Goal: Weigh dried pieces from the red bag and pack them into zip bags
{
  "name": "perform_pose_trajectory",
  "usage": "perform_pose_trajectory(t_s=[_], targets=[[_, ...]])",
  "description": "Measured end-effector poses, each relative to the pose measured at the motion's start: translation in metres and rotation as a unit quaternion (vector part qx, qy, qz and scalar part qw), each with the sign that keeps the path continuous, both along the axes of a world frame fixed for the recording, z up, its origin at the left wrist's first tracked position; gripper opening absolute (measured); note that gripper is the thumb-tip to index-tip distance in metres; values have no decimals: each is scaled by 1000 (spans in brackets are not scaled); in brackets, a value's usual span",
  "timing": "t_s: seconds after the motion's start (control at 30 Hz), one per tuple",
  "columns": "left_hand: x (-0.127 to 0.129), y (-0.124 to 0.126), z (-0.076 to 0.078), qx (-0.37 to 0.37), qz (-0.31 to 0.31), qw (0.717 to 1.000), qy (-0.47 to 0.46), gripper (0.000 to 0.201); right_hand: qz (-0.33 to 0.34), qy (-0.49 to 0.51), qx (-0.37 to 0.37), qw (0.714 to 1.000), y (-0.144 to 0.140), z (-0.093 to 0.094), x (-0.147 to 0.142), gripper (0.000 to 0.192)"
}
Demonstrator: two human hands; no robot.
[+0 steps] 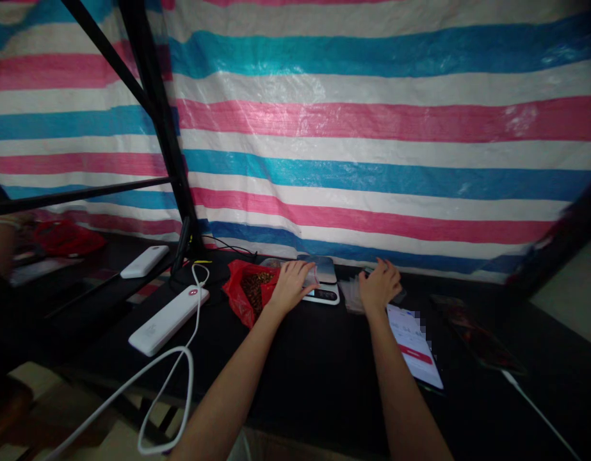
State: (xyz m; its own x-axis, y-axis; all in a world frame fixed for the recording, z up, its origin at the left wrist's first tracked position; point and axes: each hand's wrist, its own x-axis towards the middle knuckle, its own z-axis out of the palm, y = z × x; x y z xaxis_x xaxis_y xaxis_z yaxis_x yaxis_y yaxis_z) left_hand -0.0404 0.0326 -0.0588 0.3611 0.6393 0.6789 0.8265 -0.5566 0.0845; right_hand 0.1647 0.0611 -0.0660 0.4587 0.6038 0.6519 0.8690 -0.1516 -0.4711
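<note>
At the middle of the desk [319,371], toward its back edge, the two hands work apart from each other. The left hand [290,286] reaches over the near-left part of a scale [331,295], fingers stretched forward and the thumb set away from them; something see-through shows by the fingertips, but whether it is gripped I cannot tell. The right hand [380,286] is loosely bent over a batch of clear plastic pieces [351,301], perhaps small bags; its fingertips are partly raised, and a firm hold cannot be made out.

The step in hand seems to be handling the clear pieces around the scale. The next move would call for a light pinch to part one thin piece from the others, and for keeping the left wrist off the red bag.

That red bag [234,289] sits just left of the scale, mouth open, holding many small brown pieces [255,291], too small to identify. A clear shape behind the left hand may be another container; its contents are unclear.

Farther out, a phone with a lit screen [413,349] lies by the right forearm, a dark phone [477,333] beyond it, and a white power bank [165,323] off to the left.
</note>
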Motion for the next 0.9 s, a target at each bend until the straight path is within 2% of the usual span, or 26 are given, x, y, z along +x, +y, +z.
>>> perform_pose_trajectory(t_s=[0.17,0.27,0.33,0.43,0.53,0.67,0.73,0.8,0.87,0.9], targets=[[3,-3,1,-4,-15,999,-45,49,-79,-17,-101,992,14,-19,31,53],[7,-5,2,-13,-12,997,-71,52,-81,-22,-168,982,15,-23,42,39],[11,-2,3,-16,-7,997,-73,53,-60,-31,-186,980,13,-21,45,33],[20,14,6,-21,-4,998,-51,52,-31,-37,-188,981,9,-15,43,34],[29,39,4,-36,8,999,-25,52,-28,-45,-191,980,4,-9,39,33],[34,64,-2,-75,41,996,-11,65,-34,-26,-210,977,-1,-6,43,34],[32,61,0,-80,24,997,-2,70,-22,11,-258,966,-3,-5,49,32],[26,45,6,-58,-7,998,-3,70,-14,40,-281,959,-4,-3,53,32],[15,20,15,-22,-12,999,-31,64,-15,59,-241,969,-3,0,54,34],[9,6,18,-4,10,998,-64,57,-3,70,-204,976,-2,2,52,38]])
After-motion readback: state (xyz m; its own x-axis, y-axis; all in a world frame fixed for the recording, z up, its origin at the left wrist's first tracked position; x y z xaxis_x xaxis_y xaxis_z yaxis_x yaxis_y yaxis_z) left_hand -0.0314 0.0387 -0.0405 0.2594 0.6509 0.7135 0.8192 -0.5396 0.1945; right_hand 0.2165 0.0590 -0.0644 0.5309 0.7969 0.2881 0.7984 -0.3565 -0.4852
